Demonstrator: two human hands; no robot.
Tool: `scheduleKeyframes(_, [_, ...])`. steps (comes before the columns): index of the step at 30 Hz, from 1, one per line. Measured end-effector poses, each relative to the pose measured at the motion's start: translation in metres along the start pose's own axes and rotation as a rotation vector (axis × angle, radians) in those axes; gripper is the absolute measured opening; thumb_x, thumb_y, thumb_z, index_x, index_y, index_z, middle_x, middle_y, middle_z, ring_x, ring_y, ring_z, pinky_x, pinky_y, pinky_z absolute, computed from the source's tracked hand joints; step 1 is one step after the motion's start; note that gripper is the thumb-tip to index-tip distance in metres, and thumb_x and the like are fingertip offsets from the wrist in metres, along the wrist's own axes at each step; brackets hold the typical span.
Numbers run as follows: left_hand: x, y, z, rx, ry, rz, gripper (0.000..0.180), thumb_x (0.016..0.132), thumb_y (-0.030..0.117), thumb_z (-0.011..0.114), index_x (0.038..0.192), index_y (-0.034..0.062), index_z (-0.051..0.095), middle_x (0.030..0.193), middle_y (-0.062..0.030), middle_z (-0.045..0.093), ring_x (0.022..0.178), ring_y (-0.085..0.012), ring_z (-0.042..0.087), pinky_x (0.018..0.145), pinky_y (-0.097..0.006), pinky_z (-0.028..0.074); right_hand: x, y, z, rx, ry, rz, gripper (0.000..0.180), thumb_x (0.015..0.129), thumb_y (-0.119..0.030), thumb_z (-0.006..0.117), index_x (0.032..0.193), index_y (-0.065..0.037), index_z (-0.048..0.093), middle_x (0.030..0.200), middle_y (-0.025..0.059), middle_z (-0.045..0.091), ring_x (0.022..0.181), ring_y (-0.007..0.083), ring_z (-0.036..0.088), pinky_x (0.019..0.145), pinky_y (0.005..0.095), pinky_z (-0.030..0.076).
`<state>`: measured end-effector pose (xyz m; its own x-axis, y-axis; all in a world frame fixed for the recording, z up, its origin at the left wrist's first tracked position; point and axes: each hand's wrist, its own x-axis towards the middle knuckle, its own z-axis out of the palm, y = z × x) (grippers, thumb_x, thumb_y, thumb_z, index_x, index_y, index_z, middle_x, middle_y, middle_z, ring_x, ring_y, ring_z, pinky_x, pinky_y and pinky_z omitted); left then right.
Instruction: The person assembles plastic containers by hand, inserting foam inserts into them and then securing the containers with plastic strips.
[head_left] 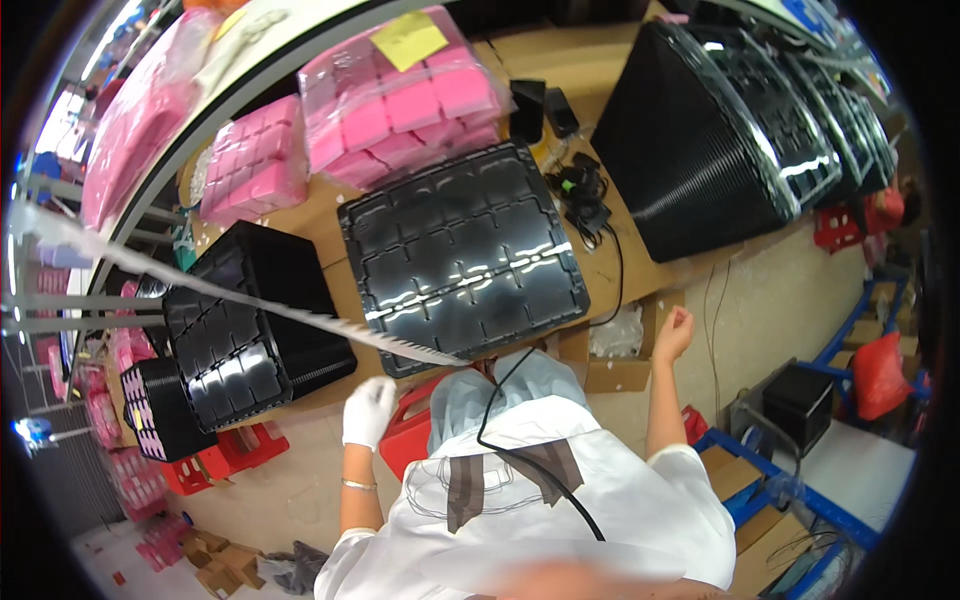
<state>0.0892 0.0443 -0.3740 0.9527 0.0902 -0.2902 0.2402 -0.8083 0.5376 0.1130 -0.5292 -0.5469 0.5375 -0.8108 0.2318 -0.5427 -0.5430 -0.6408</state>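
My left hand point(370, 412), in a white glove, is held off the near edge of the table to the left of my lap. Its fingers are curled in, and nothing shows in them. On the right, my bare right hand point(676, 335) is raised beside an open cardboard box point(618, 376), its fingers closed with nothing visible between them. A black plastic tray point(455, 225) with moulded compartments lies flat in front of me, apart from both hands. Nearest my left hand is a stack of black trays point(225, 350).
Pink packs in clear film point(395, 110) lie behind the tray. A tall stack of black trays point(690, 140) is at the right, beside black adapters and cables point(582, 195). A blurred pale strip point(270, 305) crosses the view from the left. Red stools point(235, 450) stand below the table.
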Motion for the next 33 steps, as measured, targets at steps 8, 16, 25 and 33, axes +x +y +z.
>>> scheduleKeyframes(8, [0.097, 0.012, -0.015, -0.283, 0.399, 0.025, 0.021, 0.095, 0.020, 0.061, 0.103, 0.0029, 0.070, 0.094, -0.0136, 0.071, 0.084, -0.0263, 0.070, 0.079, -0.033, 0.054, -0.004, -0.383, 0.061, 0.673, -0.270, -1.156, 0.019, 0.078, 0.000, 0.076, 0.095, -0.004, 0.069, 0.087, 0.0105, 0.065, 0.081, 0.0298, 0.064, 0.072, 0.0366, 0.052])
scheduleKeyframes(16, [0.190, 0.100, -0.030, -0.265, 0.317, 0.254, 0.023, 0.095, 0.025, 0.062, 0.101, 0.0044, 0.070, 0.095, -0.0130, 0.070, 0.087, -0.0264, 0.068, 0.080, -0.035, 0.053, 0.005, -0.536, 0.184, 0.353, -0.313, -1.539, 0.034, 0.069, -0.016, 0.078, 0.100, -0.008, 0.065, 0.108, 0.0129, 0.061, 0.100, 0.0336, 0.060, 0.085, 0.0436, 0.048])
scheduleKeyframes(25, [0.286, 0.178, -0.044, -0.009, 0.454, 0.681, 0.018, 0.088, 0.019, 0.067, 0.102, 0.0073, 0.068, 0.098, -0.0099, 0.068, 0.096, -0.0305, 0.063, 0.085, -0.040, 0.049, 0.066, -0.590, 0.206, 0.395, -1.248, -1.037, 0.020, 0.080, -0.023, 0.077, 0.086, -0.004, 0.076, 0.080, 0.0133, 0.072, 0.075, 0.0271, 0.069, 0.072, 0.0365, 0.053])
scheduleKeyframes(33, [0.379, 0.197, -0.036, 0.382, 0.365, 0.392, 0.035, 0.085, 0.029, 0.067, 0.114, 0.0102, 0.065, 0.122, -0.0151, 0.063, 0.117, -0.0331, 0.057, 0.107, -0.049, 0.038, 0.018, -0.560, 0.168, 0.895, -0.540, -1.322, 0.015, 0.080, -0.006, 0.074, 0.093, -0.001, 0.072, 0.093, 0.0124, 0.070, 0.086, 0.0297, 0.066, 0.079, 0.0376, 0.051])
